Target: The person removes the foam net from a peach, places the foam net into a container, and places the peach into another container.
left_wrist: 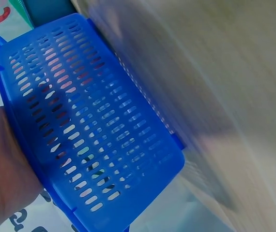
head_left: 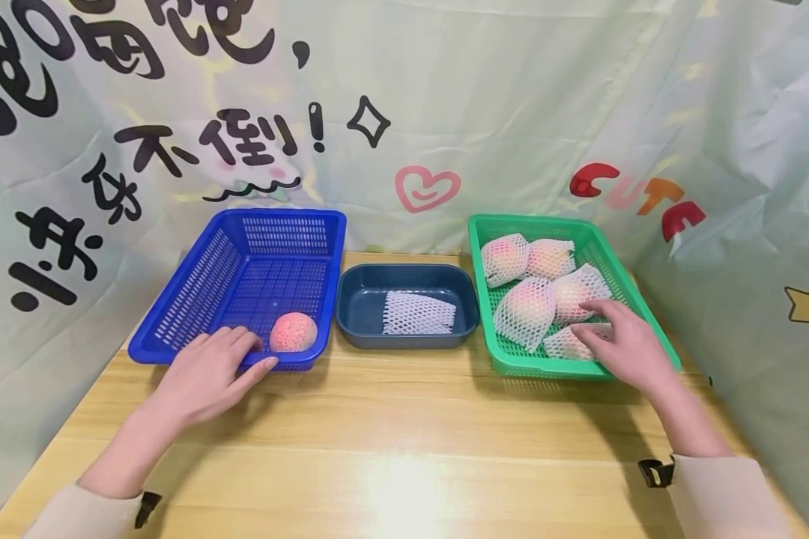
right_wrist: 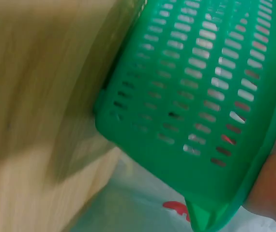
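My left hand (head_left: 209, 370) lies over the front rim of the blue basket (head_left: 144, 340), its fingers reaching inside and its thumb along the rim. Just right of those fingers, a bare pink-and-white peach (head_left: 293, 332) sits in the basket's front corner. Over the front right of the green basket (head_left: 532, 367) hovers my right hand (head_left: 623, 344), thumb and forefinger spread apart. Beneath its fingertips is a peach in white foam netting (head_left: 573, 343), partly covered by the hand. Both wrist views show mainly the basket sides, the blue wall (left_wrist: 94, 121) and the green wall (right_wrist: 191, 96).
Between the baskets stands a dark blue oval dish (head_left: 364, 340) with a white foam net sleeve (head_left: 419, 313) in it. Several more netted peaches (head_left: 524, 311) fill the green basket's left and middle. A printed cloth (head_left: 512, 112) hangs behind and beside the wooden table (head_left: 377, 434).
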Tool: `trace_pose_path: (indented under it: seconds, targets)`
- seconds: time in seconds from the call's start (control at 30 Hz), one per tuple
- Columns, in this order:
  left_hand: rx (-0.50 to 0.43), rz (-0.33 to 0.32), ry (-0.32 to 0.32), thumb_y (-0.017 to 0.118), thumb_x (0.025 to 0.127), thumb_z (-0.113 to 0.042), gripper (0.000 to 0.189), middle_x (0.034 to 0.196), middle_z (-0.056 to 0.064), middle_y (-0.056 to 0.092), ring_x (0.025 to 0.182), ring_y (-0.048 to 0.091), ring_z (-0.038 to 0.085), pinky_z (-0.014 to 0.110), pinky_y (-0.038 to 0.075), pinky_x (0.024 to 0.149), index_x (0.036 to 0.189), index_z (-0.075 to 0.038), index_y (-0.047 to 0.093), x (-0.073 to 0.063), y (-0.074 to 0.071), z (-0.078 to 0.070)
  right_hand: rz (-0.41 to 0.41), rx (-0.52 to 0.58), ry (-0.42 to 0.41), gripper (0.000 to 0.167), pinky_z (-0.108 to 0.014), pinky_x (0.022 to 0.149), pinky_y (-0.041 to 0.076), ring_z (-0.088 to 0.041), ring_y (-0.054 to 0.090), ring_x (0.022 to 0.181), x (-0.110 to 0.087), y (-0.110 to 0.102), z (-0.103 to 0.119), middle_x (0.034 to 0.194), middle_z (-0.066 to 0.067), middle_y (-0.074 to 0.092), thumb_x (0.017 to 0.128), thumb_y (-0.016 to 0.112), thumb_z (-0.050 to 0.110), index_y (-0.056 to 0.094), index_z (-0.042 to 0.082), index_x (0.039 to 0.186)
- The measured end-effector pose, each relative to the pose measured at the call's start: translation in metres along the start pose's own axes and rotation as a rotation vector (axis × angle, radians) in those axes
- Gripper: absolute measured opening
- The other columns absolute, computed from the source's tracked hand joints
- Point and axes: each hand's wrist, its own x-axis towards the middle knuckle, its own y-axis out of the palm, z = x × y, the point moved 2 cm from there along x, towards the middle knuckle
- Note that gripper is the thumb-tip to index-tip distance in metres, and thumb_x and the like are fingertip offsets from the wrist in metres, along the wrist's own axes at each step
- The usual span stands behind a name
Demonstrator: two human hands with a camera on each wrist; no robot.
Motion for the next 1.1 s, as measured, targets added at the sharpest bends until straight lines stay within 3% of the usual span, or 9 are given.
trace_pose_path:
  seconds: [0.2, 0.4, 0.67, 0.93, 1.1]
  targets:
    - [0.03, -0.021, 0.011, 0.063, 0.099, -0.054, 0.04, 0.093, 0.001, 0.063, 0.09, 0.061, 0.026, 0.044, 0.046, 0.071, 0.096, -0.015, 0.066, -0.002, 0.003, 0.001, 0.175, 0.022, 0.033, 0.054, -0.067, 0.096, 0.048, -0.053, 0.063, 0.117, 0.007, -0.003, -0.006, 0.138, -0.034, 0.056, 0.105, 0.063, 0.036, 0.055, -0.004, 0.14]
    - [0.029, -0.03, 0.013, 0.064, 0.098, -0.054, 0.039, 0.088, -0.002, 0.058, 0.085, 0.057, 0.023, 0.039, 0.042, 0.068, 0.092, -0.016, 0.063, -0.002, 0.002, 0.0, 0.279, 0.028, 0.013, 0.053, -0.064, 0.097, 0.048, -0.049, 0.06, 0.119, 0.016, -0.004, -0.015, 0.134, -0.031, 0.059, 0.104, 0.065, 0.035, 0.059, -0.005, 0.137]
    - [0.024, -0.041, 0.02, 0.064, 0.098, -0.054, 0.038, 0.086, -0.003, 0.056, 0.083, 0.057, 0.023, 0.039, 0.041, 0.067, 0.09, -0.017, 0.061, -0.002, 0.001, -0.001, 0.367, 0.045, -0.01, 0.06, -0.066, 0.101, 0.043, -0.048, 0.052, 0.125, 0.026, 0.001, -0.028, 0.139, -0.031, 0.056, 0.095, 0.076, 0.033, 0.058, -0.004, 0.139]
    - [0.03, -0.05, 0.021, 0.064, 0.097, -0.055, 0.039, 0.083, -0.004, 0.053, 0.081, 0.054, 0.022, 0.037, 0.038, 0.065, 0.088, -0.018, 0.06, -0.003, 0.002, 0.0, 0.448, 0.111, -0.137, 0.067, -0.072, 0.105, 0.036, -0.054, 0.043, 0.133, 0.033, 0.004, -0.031, 0.144, -0.034, 0.049, 0.084, 0.085, 0.011, 0.054, -0.009, 0.14]
    - [0.032, -0.068, 0.028, 0.065, 0.097, -0.054, 0.038, 0.083, -0.004, 0.053, 0.082, 0.054, 0.022, 0.036, 0.036, 0.066, 0.088, -0.018, 0.059, -0.003, 0.003, 0.0, 0.452, 0.091, -0.131, 0.066, -0.074, 0.106, 0.034, -0.055, 0.043, 0.132, 0.036, 0.006, -0.034, 0.143, -0.035, 0.049, 0.081, 0.086, 0.005, 0.056, -0.007, 0.138]
